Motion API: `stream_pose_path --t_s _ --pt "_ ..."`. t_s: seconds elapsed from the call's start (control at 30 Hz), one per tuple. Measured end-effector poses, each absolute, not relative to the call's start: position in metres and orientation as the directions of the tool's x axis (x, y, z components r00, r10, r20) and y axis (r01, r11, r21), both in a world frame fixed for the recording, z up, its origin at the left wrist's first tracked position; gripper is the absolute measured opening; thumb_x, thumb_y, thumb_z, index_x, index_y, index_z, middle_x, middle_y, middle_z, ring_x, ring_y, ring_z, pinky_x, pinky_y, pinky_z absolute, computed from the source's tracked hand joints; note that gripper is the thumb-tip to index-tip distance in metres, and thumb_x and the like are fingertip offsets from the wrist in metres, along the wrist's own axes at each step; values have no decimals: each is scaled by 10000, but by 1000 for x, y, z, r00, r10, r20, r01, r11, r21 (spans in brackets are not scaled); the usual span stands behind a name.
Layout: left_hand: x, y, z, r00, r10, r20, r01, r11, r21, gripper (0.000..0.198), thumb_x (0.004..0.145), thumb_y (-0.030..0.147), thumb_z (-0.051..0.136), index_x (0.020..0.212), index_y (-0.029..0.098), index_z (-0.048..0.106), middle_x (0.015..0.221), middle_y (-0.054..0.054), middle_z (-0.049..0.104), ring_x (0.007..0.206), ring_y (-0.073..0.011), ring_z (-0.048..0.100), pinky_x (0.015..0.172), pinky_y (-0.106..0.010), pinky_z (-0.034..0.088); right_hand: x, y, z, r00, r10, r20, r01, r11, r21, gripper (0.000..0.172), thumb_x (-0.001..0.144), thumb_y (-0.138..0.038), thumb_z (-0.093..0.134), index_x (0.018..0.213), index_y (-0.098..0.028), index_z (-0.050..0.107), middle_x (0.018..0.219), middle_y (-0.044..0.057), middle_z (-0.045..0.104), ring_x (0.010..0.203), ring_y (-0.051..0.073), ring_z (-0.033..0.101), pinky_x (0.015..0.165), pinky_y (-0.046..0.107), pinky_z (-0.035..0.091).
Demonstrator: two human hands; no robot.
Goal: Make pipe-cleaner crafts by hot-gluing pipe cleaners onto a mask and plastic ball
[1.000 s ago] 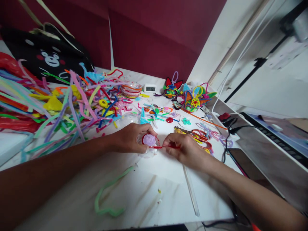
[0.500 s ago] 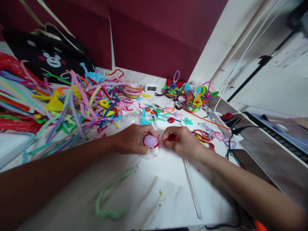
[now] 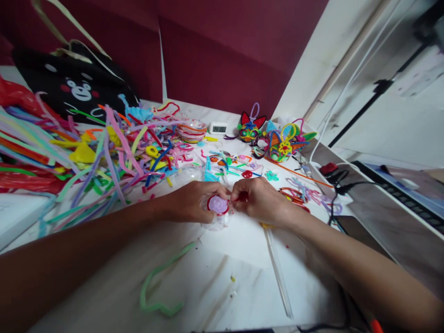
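My left hand (image 3: pixel 189 201) is wrapped round a clear plastic ball (image 3: pixel 215 224), thumb on the near side and fingers on the far side. On the ball sits a lilac pipe-cleaner coil (image 3: pixel 218 203), ringed by a red pipe cleaner (image 3: pixel 222 213). At the ring's right side my right hand (image 3: pixel 262 199) is closed in a pinch, its fingertips touching or nearly touching the left fingers. Red fuzzy material shows between its fingers, apparently the same pipe cleaner's loose end. Below my right wrist lies a clear glue stick (image 3: pixel 279 273), its upper end by something yellow.
Loose pipe cleaners (image 3: pixel 114 157) pile up at left before a black bag (image 3: pixel 79 88). A small digital clock (image 3: pixel 218 128) and decorated balls (image 3: pixel 249 132) stand at the back. Orange-handled scissors (image 3: pixel 293 196), a phone (image 3: pixel 360 233) and cables lie right; a green pipe cleaner (image 3: pixel 147 286) lies in front.
My right hand has moved slightly left and up, closer to the ball and my left fingers. Something yellow now shows beneath my right wrist. The left hand keeps its hold.
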State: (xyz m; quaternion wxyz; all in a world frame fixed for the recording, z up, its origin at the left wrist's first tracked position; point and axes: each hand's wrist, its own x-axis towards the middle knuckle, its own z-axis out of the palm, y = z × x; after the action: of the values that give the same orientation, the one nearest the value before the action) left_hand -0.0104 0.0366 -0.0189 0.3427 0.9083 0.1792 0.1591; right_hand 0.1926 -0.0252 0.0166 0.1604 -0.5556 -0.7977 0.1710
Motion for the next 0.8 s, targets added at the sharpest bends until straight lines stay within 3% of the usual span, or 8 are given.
stream_pose_path --t_s 0.13,0.23,0.57,0.8 --pt "-9 34 -17 870 433 235 199 -746 636 326 637 142 574 954 198 623 1152 -59 573 1134 -234 527 988 -330 402 192 -25 18 -338 940 39 848 322 -421 126 696 -82 627 724 -183 697 665 -3 679 601 120 592 576 219 383" --pt "-9 30 -13 859 466 213 249 -742 623 333 636 124 567 955 189 632 1066 -56 547 1033 -217 542 912 -319 437 192 -26 19 -314 949 18 866 294 -405 113 702 -102 632 738 -185 700 672 5 687 606 128 598 570 225 383" --pt "-4 13 -6 823 541 172 388 -757 525 254 685 265 664 925 196 614 918 -12 589 879 -194 550 769 -293 424 189 -26 19 -268 963 12 867 246 -433 83 704 -140 642 734 -190 702 684 4 693 637 131 600 586 226 377" --pt "-4 13 -8 818 550 165 387 -741 549 259 702 239 690 949 193 623 954 -15 637 906 -200 584 798 -309 431 191 -29 20 -273 962 22 868 256 -425 67 699 -185 658 741 -193 709 692 11 697 643 133 598 574 226 370"
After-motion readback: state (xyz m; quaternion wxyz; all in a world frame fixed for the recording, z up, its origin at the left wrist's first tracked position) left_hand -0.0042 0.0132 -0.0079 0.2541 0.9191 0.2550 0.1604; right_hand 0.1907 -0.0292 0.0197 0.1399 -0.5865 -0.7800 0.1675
